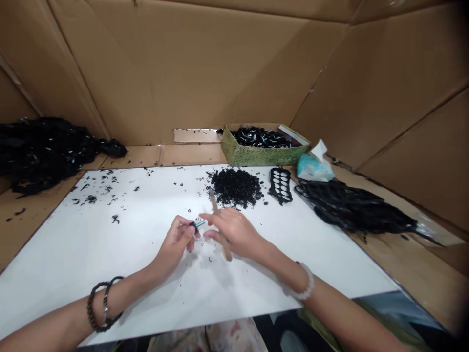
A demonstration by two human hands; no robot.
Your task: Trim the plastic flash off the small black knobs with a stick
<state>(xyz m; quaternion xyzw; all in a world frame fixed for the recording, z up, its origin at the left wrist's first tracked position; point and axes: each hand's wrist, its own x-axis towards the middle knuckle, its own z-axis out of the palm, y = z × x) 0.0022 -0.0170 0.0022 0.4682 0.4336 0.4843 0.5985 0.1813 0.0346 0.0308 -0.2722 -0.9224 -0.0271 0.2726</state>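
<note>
Between its thumb and fingertips, my left hand (181, 234) pinches a small black part with a thin shiny pin (200, 224) sticking out to the right. My right hand (234, 232) is just right of the pin, its thumb and index finger apart. A slim wooden-handled tool (226, 250) lies across that hand, held by the other fingers; its narrow tip points away from me. Beyond the hands rises a heap of small black rings (236, 187). A few loose rings and curled scraps lie on the white board (146, 244) around my hands.
A green box (264, 155) of black parts with shiny pins stands at the back. Right of the heap are a black perforated piece (281, 186), a tissue pack (315, 167) and a bundle of black strips (362, 208). A black plastic bag (47, 151) lies left. Cardboard walls (183, 68) enclose the table.
</note>
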